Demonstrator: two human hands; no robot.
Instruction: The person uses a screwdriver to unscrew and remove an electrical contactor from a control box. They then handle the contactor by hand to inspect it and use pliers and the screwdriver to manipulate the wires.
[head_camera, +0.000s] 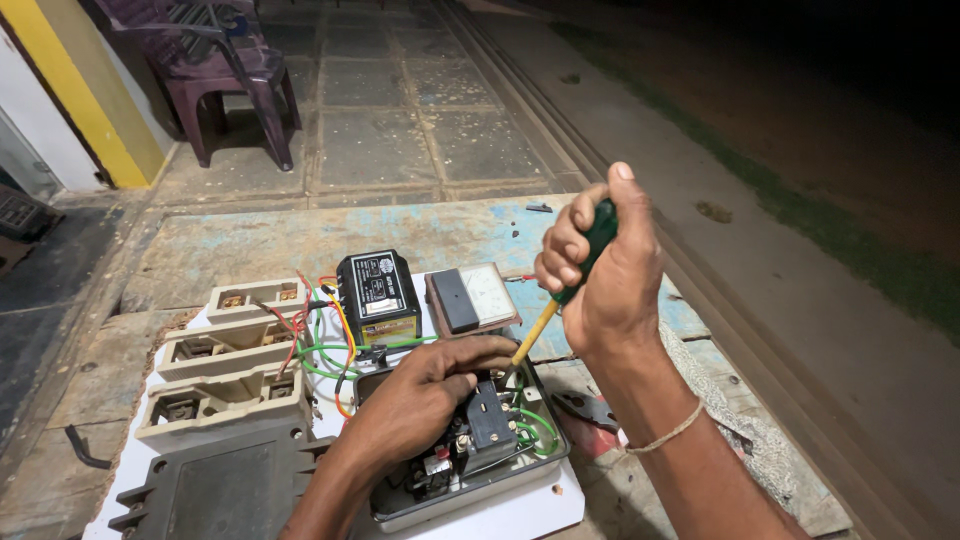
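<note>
Right hand (605, 275) fisted around a green-handled screwdriver (560, 295), yellow shaft angled down into an open grey electrical box (470, 440) on a white panel board (520, 510), left hand (425, 395) fingers curled, pressing on the box's inner parts, green wires (325, 350) beside, black relay unit (378, 295) and meter (470, 298) just behind.

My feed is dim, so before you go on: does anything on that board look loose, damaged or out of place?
Yes. The grey box lies open with its parts bared, where the left hand rests and the screwdriver in the right hand points. Red, green and orange wires run in an untidy tangle. The tabletop has peeling blue paint.
</note>
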